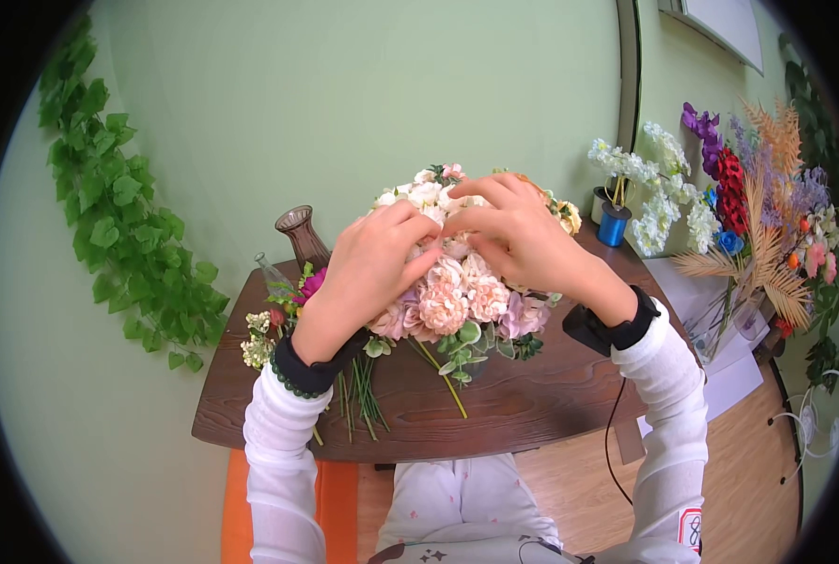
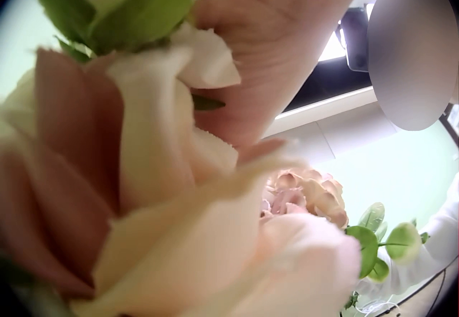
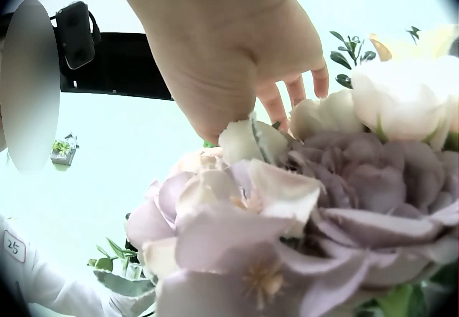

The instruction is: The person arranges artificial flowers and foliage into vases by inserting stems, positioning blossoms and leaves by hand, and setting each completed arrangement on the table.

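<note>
Bending over the full bouquet (image 1: 445, 305) of pink, white and mauve flowers, your 2 hands met above its upper middle, and the bouquet itself stood on the dark wooden table (image 1: 250, 404). Your left hand (image 1: 368, 258) came in over the bouquet's left side, thumb and forefinger curved toward each other among its petals; you could not tell whether they pinched anything. Your right hand (image 1: 523, 235) arched over the bouquet's right side with its fingers loosely bent and spread, gripping nothing that showed. From the left wrist, cream-pink petals (image 2: 201, 231) of the bouquet covered much of your palm; from the right wrist, your fingers reached down behind a cream rosebud (image 3: 251, 141) in it.

Just below the bouquet, a thick green stem (image 1: 450, 388) slanted across the wood, and to its lower left lay a cluster of thin green stems (image 1: 368, 395). Left of the bouquet were a magenta flower (image 1: 309, 285), a small clear bottle (image 1: 274, 277) and a smoky brown vase (image 1: 304, 240). Right of the bouquet stood a blue spool (image 1: 613, 227) and white blossom sprays (image 1: 652, 228). Farther right of it was a clear vase (image 1: 720, 324) of mixed flowers; well to its left, trailing ivy (image 1: 123, 188) hung against the green wall (image 1: 363, 94).
</note>
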{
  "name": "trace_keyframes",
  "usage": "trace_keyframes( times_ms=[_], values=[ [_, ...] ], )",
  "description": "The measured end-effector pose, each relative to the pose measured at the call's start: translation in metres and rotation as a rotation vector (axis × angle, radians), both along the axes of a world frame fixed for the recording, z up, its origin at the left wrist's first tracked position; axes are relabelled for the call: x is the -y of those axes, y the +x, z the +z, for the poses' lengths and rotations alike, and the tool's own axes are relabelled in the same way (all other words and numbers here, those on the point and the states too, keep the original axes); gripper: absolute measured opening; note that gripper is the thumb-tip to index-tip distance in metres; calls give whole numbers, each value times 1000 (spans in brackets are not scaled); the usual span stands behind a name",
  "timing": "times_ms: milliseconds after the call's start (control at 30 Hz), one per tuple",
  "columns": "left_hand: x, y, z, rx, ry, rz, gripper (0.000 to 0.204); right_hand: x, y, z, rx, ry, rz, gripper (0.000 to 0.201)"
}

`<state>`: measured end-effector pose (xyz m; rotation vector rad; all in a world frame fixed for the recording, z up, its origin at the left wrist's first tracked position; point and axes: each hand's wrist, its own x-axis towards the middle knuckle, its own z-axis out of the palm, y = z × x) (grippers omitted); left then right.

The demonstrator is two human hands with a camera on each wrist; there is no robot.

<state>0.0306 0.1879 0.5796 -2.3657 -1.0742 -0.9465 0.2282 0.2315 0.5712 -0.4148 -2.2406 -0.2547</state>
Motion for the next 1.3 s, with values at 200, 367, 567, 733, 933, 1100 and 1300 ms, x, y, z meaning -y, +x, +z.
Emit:
trace_keyframes(
  times_ms=[200,367,567,733,933,1100,1300],
  values=[
    [-2,1,-1,9,20,42,12,2,-1,1,25,76,-57,14],
    [-3,2,-1,3,33,45,11,3,2,-2,8,77,-103,11],
    [-2,-1,0,-60,21,39,8,9,10,-12,-44,112,-66,9],
    [2,-5,2,-71,0,-27,6,7,9,-14,-68,114,-25,9],
    [6,-6,4,-30,-87,-39,7,11,4,-9,-84,-22,7,10],
    [5,-11,1,-32,-65,-166,10,8,9,-7,16,-35,-16,17],
    [5,-11,12,25,-87,-137,14,10,2,-3,-40,8,-23,24]
  ],
)
